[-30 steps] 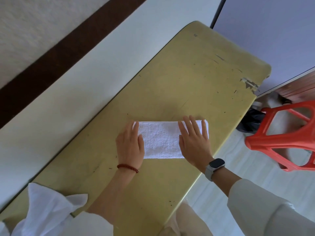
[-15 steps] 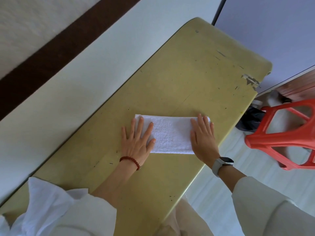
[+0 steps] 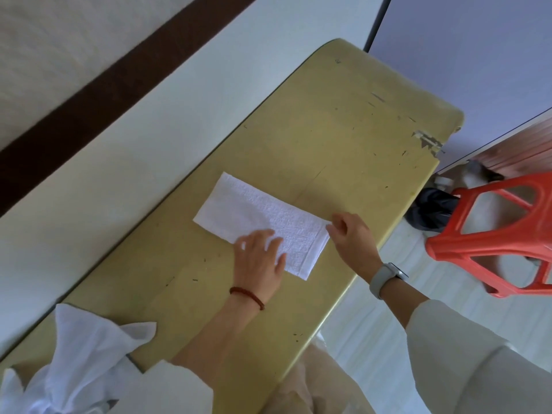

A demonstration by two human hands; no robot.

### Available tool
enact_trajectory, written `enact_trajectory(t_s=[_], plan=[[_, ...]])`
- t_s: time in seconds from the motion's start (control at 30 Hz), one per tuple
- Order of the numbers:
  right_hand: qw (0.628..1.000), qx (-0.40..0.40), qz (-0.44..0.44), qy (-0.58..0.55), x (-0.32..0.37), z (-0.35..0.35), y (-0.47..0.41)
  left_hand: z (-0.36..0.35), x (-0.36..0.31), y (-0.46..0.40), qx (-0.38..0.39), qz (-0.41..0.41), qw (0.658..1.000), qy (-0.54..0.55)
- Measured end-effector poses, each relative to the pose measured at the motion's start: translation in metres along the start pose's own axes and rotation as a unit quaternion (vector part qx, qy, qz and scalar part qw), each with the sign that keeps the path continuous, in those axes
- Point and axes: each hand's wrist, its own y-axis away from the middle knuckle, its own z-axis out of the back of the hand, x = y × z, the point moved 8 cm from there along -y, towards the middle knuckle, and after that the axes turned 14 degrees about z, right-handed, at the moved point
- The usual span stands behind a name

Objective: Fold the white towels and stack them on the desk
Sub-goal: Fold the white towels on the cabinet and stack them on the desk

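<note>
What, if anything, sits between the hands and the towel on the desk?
Nothing visible. The left hand rests on the folded white towel, and the right hand touches its near-right corner on the desk.

A plain, lived-in room, likely a home or dormitory: a worn yellow bench [image 3: 343, 138] with chipped paint stands against a white wall [image 3: 149, 121], a red plastic stool [image 3: 495, 234] on a pale tiled floor [image 3: 373, 330] beside it.

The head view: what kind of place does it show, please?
Probably a plain indoor room, perhaps a classroom or workroom, not certain. A worn yellow desk with a chipped corner stands against a white wall, and a red plastic stool stands on the pale floor beside it.
</note>
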Motion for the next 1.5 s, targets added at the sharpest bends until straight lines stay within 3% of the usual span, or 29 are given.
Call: enact_trajectory(t_s=[0.2, 0.57, 1.03, 1.43, 1.5], plan=[[0.999, 0.029, -0.014, 0.032, 0.004, -0.004, -0.016, -0.019, -0.042, 0.018, 0.046, 0.005, 0.999, 0.001], [0.999, 0.040, -0.004, 0.001, 0.010, -0.003, -0.007, -0.010, -0.030, 0.024, -0.008, 0.016, 0.999, 0.042], [0.990, 0.097, 0.093, 0.047, 0.009, -0.017, -0.007, -0.020, -0.052, 0.043, 0.006, -0.078, 0.996, -0.042], [0.979, 0.095, 0.146, 0.110, 0.009, -0.018, 0.000, -0.015, -0.045, 0.047, -0.014, -0.101, 0.995, -0.009], [0.970, 0.081, 0.186, 0.132, 0.014, -0.015, 0.004, -0.014, -0.042, 0.049, -0.019, -0.114, 0.993, 0.001]])
